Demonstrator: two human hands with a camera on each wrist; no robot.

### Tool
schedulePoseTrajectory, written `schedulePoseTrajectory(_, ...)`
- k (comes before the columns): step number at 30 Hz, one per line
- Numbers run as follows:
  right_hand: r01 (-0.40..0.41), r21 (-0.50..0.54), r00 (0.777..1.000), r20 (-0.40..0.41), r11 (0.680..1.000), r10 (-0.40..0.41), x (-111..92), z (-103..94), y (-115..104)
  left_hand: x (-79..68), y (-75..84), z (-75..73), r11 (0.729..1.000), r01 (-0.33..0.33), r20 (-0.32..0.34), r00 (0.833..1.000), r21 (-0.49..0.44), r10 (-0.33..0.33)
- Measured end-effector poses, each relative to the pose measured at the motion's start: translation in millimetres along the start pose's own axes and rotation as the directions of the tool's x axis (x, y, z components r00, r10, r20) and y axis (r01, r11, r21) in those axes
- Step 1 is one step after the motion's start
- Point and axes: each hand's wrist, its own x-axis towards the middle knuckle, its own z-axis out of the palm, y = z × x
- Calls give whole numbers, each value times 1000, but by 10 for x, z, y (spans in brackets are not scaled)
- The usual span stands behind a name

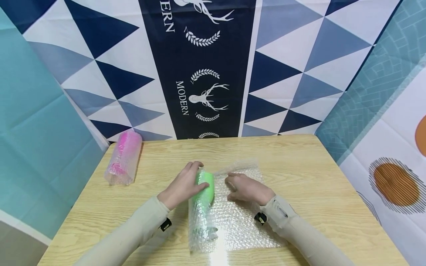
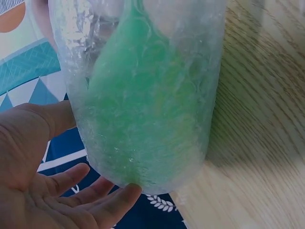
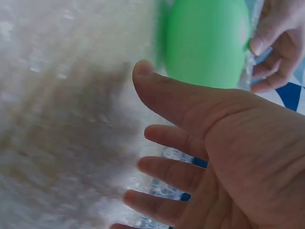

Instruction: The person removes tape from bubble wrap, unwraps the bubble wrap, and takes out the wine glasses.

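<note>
Green object (image 1: pixel 209 186) is partly covered by bubble wrap (image 1: pixel 244 229), near the sheet's left edge on the table (image 1: pixel 299 162), and held between the left hand's (image 1: pixel 183 187) thumb and fingers. Right hand's (image 1: pixel 249 189) fingers are spread loosely over the flat wrap, just beside it.

White glare streaks the bubble wrap (image 1: pixel 244 225) and table (image 1: pixel 296 155) in the bright head view; wrist views are dimmer, softer.
</note>
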Motion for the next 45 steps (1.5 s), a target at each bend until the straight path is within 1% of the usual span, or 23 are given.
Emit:
schedulePoseTrajectory(4, 86, 49, 996, -43, 995, -84, 36, -114, -56, -4, -14, -3, 999, 25, -5, 1000, -22, -25)
schedulePoseTrajectory(8, 162, 47, 979, -136, 986, -154, 95, -244, -119, 3, -27, -2, 999, 38, 2, 999, -20, -38)
schedulePoseTrajectory(11, 215, -21, 955, -203, 976, -215, 161, -295, -153, 9, -33, 0, 999, 43, 11, 999, -9, -43)
schedulePoseTrajectory(14, 244, -79, 935, -245, 967, -255, 213, -303, -185, 10, -35, 4, 999, 46, 15, 999, -1, -46)
schedulePoseTrajectory(18, 270, -127, 915, -276, 954, -296, 259, -279, -232, 1, -32, 4, 999, 41, 15, 999, 1, -41)
schedulePoseTrajectory(20, 285, -146, 908, -276, 947, -315, 288, -264, -250, -4, -31, 1, 999, 39, 15, 999, 1, -39)
schedulePoseTrajectory(22, 292, -165, 908, -261, 942, -328, 319, -251, -260, -6, -32, -2, 999, 39, 18, 999, -1, -39)
schedulePoseTrajectory(24, 294, -163, 916, -235, 942, -326, 349, -236, -262, -7, -36, -6, 999, 40, 23, 999, -3, -40)
schedulePoseTrajectory(25, 289, -157, 923, -216, 944, -319, 365, -228, -259, -6, -35, -10, 999, 43, 28, 999, -4, -43)
schedulePoseTrajectory(28, 282, -114, 940, -166, 953, -298, 405, -199, -243, -2, -39, -14, 999, 45, 38, 998, -5, -45)
schedulePoseTrajectory(30, 285, -77, 946, -141, 955, -293, 432, -178, -230, 0, -41, -12, 999, 43, 40, 998, -6, -43)
schedulePoseTrajectory(32, 301, -67, 942, -131, 951, -308, 457, -152, -216, 3, -44, -8, 999, 39, 39, 999, -9, -38)
schedulePoseTrajectory(34, 317, -77, 936, -134, 945, -325, 477, -127, -199, 6, -42, -5, 999, 37, 41, 998, -10, -37)
schedulePoseTrajectory(39, 325, -108, 925, -170, 939, -340, 504, -97, -176, 5, -38, -1, 999, 35, 55, 998, -18, -34)
schedulePoseTrajectory(45, 311, -71, 928, -191, 948, -319, 531, -102, -157, 0, -38, -8, 999, 37, 65, 997, -29, -35)
